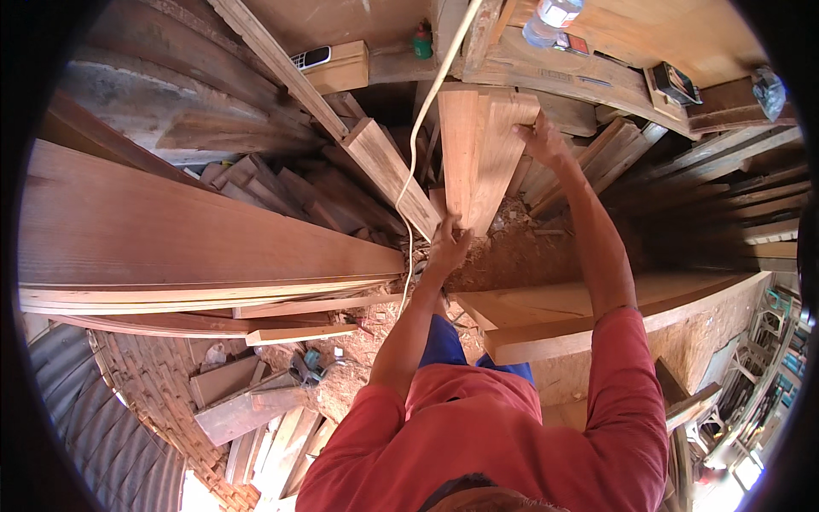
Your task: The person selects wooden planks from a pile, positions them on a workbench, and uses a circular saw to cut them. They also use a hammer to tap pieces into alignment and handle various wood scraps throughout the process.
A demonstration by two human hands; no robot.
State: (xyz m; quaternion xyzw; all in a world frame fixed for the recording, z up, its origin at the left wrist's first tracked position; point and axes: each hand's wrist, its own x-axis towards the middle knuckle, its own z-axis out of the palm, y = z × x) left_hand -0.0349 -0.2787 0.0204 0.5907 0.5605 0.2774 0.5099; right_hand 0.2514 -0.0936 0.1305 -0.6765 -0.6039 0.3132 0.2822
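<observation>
Gripping plank point(479, 154), fingertips hidden

A wood workshop lay under warm daylight. Long planks point(171, 247) were stacked at the left, with offcuts point(256, 183) piled behind. Sawdust point(512, 252) covered the floor, and scrap boards point(247, 410) lay near corrugated sheeting point(111, 427). A workbench point(597, 72) ran along the top, carrying a bottle point(550, 19). Brighter light showed at the lower right.
</observation>
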